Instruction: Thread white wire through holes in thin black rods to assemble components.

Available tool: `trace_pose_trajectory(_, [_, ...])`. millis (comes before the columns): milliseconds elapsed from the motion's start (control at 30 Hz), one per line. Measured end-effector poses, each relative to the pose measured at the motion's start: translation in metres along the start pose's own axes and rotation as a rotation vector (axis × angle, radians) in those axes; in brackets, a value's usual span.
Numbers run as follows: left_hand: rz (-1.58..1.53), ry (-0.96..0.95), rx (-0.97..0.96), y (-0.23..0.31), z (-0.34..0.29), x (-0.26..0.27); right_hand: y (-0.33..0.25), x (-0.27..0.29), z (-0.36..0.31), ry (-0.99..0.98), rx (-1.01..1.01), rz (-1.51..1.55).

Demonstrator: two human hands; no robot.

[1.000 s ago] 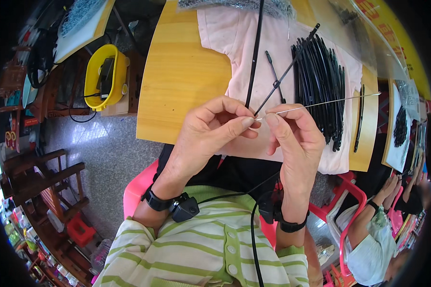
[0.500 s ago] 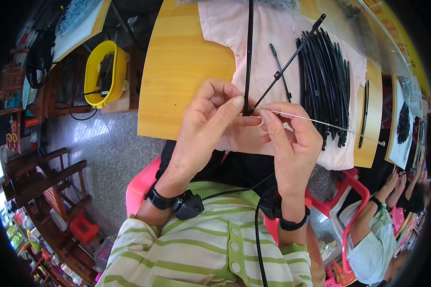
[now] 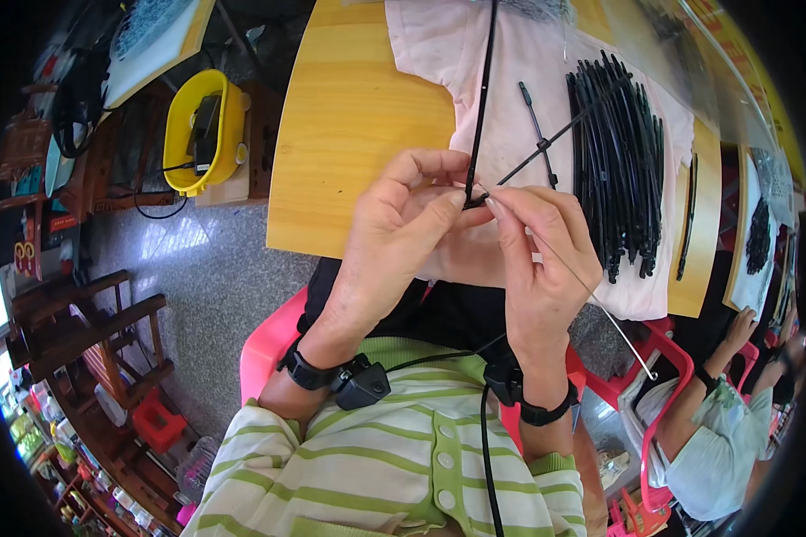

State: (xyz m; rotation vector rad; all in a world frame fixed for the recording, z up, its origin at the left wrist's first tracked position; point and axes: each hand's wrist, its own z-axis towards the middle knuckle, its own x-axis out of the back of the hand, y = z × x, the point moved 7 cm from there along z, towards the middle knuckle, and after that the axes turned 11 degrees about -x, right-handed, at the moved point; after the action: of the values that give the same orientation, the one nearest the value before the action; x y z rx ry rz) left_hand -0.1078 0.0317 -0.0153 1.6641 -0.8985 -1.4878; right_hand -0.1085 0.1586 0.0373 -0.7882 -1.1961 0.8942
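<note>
Left hand (image 3: 394, 233) pinching a long thin black strip (image 3: 482, 98), right hand (image 3: 551, 259) pinching a thin silver metal wire (image 3: 611, 317), pink cloth shirt (image 3: 510, 121) on yellow wooden bench (image 3: 358, 134)

A smooth metallic shine is shown by the wire (image 3: 611, 317). On the rods (image 3: 614, 170), a glossy, plastic-like surface is seen. The table (image 3: 349, 107) is faced with smooth, grained wood. Matt cloth is seen in the pink shirt (image 3: 425, 40), glossy plastic in the tub (image 3: 180, 107).

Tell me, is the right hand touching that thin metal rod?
Touching: the head view shows the right hand pinching the thin metal rod between thumb and fingers.
</note>
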Motion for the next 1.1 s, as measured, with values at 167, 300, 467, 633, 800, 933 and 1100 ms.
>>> trace_pose_trajectory(167, [-0.002, -0.026, 0.038, -0.001, -0.001, -0.001, 0.004, 0.0, 0.002, -0.022, -0.024, 0.035])
trace_pose_trajectory(300, [0.012, -0.016, 0.037, -0.002, 0.0, 0.0, 0.005, 0.0, 0.003, -0.035, -0.027, 0.001])
trace_pose_trajectory(467, [0.003, -0.02, 0.035, -0.003, -0.001, 0.002, 0.001, 0.0, 0.0, -0.056, -0.006, -0.021])
trace_pose_trajectory(633, [0.035, -0.015, 0.035, -0.003, -0.003, 0.003, -0.004, 0.0, -0.002, -0.056, -0.005, -0.019])
trace_pose_trajectory(800, [0.038, -0.029, 0.02, -0.004, -0.004, 0.004, -0.002, 0.001, -0.003, -0.05, 0.102, -0.112])
trace_pose_trajectory(933, [0.055, -0.03, 0.007, -0.003, -0.002, 0.002, -0.003, 0.0, 0.0, -0.059, 0.121, -0.122])
trace_pose_trajectory(1100, [0.113, -0.045, 0.015, -0.001, -0.002, 0.003, -0.003, 0.0, -0.002, -0.082, 0.19, -0.206])
